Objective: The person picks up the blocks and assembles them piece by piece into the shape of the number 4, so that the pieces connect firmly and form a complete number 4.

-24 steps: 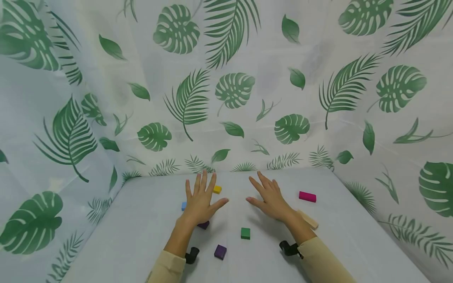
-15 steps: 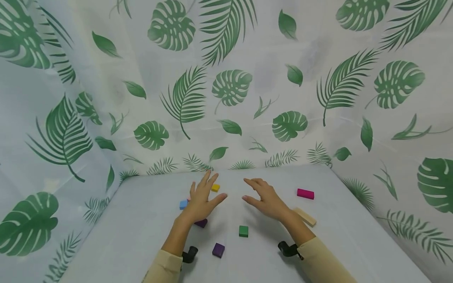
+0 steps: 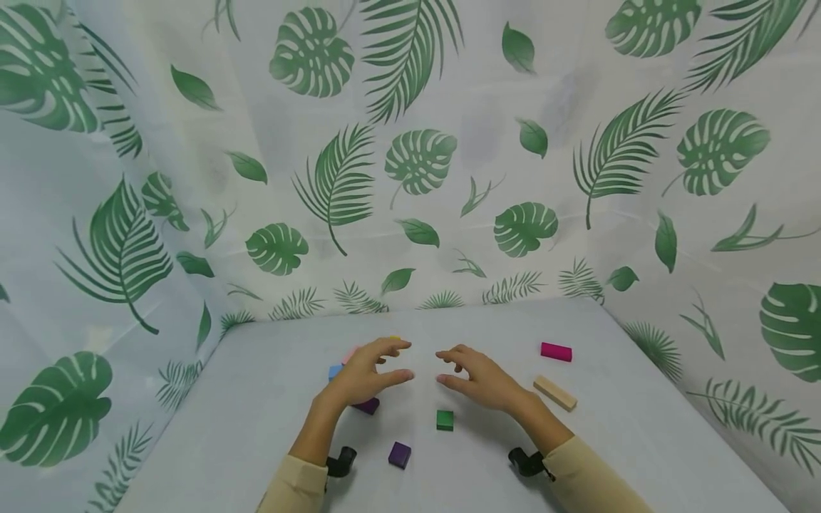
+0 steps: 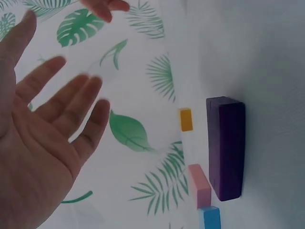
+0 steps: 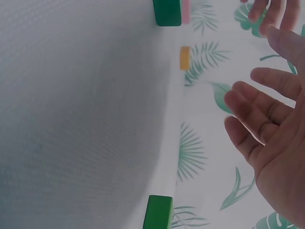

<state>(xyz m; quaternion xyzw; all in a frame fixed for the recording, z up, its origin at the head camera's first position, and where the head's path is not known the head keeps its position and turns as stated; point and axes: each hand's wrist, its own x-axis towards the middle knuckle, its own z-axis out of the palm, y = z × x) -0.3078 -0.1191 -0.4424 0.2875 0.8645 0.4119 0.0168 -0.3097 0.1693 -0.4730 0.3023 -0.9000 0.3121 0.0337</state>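
Head view high, facing forward-down over hands (image 3: 364, 374) (image 3: 481, 377); wrist views low, close, sharing yellow block (image 4: 186, 119).

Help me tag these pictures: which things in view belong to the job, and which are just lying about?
Likely the job's, being nearest the empty left hand and right hand in the head view:
- yellow block
- pink block
- blue block
- long purple block
- green block
- tan block

Probably just lying about:
- magenta block
- small purple block
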